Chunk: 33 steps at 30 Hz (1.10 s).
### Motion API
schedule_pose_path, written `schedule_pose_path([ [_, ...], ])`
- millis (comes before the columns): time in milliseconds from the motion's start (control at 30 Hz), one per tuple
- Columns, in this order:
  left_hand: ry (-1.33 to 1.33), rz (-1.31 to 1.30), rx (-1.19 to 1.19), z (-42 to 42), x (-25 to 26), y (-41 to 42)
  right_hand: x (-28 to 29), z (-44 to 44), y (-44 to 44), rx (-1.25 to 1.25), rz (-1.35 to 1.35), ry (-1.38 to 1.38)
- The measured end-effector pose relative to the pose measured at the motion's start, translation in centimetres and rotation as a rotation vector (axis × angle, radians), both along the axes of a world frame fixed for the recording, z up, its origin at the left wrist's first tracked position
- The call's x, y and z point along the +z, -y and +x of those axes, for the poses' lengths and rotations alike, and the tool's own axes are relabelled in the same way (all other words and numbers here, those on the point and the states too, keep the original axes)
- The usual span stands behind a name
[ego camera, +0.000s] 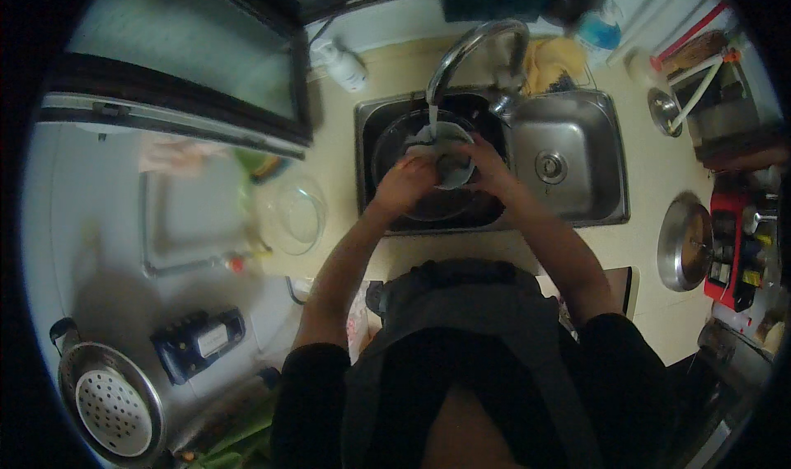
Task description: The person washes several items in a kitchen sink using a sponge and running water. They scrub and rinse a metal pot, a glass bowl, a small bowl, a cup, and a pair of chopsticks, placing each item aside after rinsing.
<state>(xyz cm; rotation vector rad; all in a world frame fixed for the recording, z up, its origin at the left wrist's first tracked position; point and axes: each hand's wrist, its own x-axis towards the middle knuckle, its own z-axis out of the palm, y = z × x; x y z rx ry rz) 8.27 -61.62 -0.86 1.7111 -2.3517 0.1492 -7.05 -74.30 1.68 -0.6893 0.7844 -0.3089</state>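
Over the left basin of the steel sink (364, 212), a pale, translucent-looking bowl (462, 137) is tilted under running water (432, 123) from the curved chrome faucet (446, 61). My right hand (491, 166) grips its right side, fingers at the rim. At the bowl's left side is my left hand (408, 179), its fingers bent; a pale piece (420, 150) shows above them, possibly a cloth, too blurred to settle. Something dark shows inside the bowl. Beneath both hands, a large round clear or dark basin (386, 141) stands in the sink.
The right sink basin (584, 160) has a drain strainer. A clear glass bowl (300, 219) sits on the counter at left, below an open window sash (185, 55). Behind the sink are a pump bottle (343, 67) and a yellow cloth (556, 61). A round metal pan (673, 246) stands at right.
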Motion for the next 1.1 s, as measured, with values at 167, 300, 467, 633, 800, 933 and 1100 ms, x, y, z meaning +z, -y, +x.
schedule_pose_path([
  [167,-0.141,0.296,0.517,-6.0,1.7,1.5,-2.5,0.6,-1.6,-0.208,-0.15,0.005],
  [300,-0.16,0.231,0.306,-4.7,1.5,1.7,-5.6,0.3,-1.1,-0.136,-0.198,-0.073],
  [467,-0.07,0.048,0.191,-2.9,0.4,0.7,-2.6,-0.7,-0.6,-0.021,-0.23,0.018],
  [633,-0.089,0.288,0.488,-6.7,1.8,1.9,-5.4,0.4,-0.9,-0.191,-0.165,-0.024],
  [800,-0.201,0.052,0.173,-3.0,0.0,0.6,-2.8,-1.6,0.8,0.092,-0.092,0.063],
  [933,-0.383,0.438,0.538,-7.5,4.5,2.2,-5.0,0.1,-1.8,-0.232,-0.267,0.065],
  [1100,-0.109,0.264,0.257,-4.3,4.8,1.2,-3.8,-1.0,-1.5,-0.146,-0.102,0.065],
])
